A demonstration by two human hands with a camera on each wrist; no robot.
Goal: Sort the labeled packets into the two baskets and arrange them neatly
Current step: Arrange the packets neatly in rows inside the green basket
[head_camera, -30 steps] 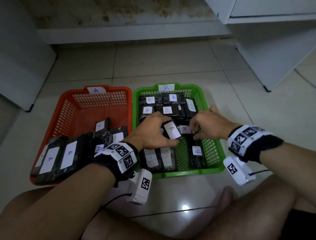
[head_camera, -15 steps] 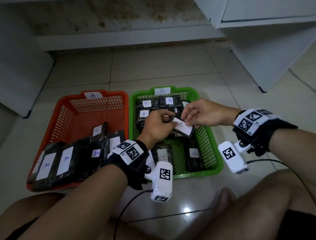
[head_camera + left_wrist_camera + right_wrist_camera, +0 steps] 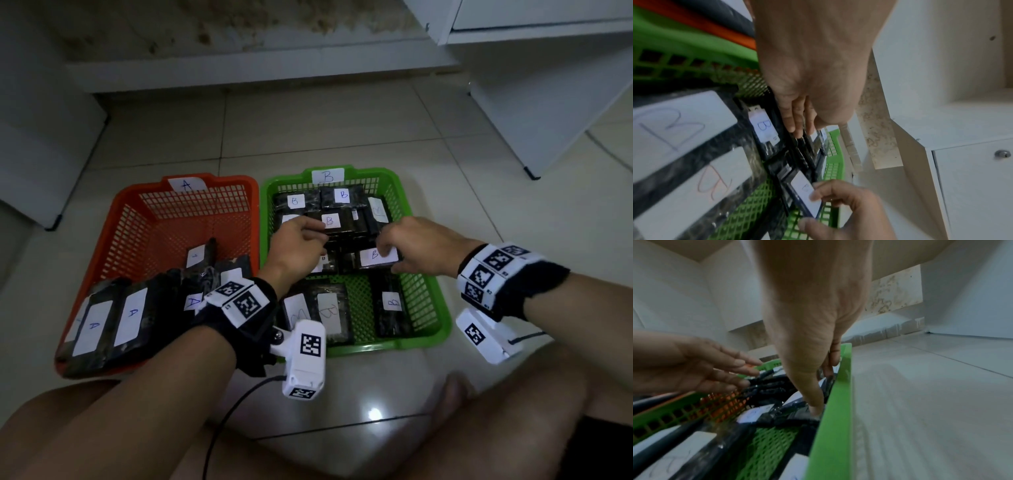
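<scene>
An orange basket tagged A stands on the left and a green basket tagged B on the right. Several black A packets lie at the orange basket's near end. B packets fill the green basket's far rows, with more at its front. My right hand pinches one B packet that lies flat in the middle row by the right wall; its thumb presses the near edge. My left hand rests straight fingers on the neighbouring packets and holds nothing.
White cabinets stand at the right and another at the left, with a stained wall base behind. Bare tiled floor lies beyond the baskets. My legs sit close in front, and a cable hangs from the left wrist camera.
The B packet, held above the green basket by both hands, has come down into the middle row. My left hand let go of it and moved onto the packets beside it.
</scene>
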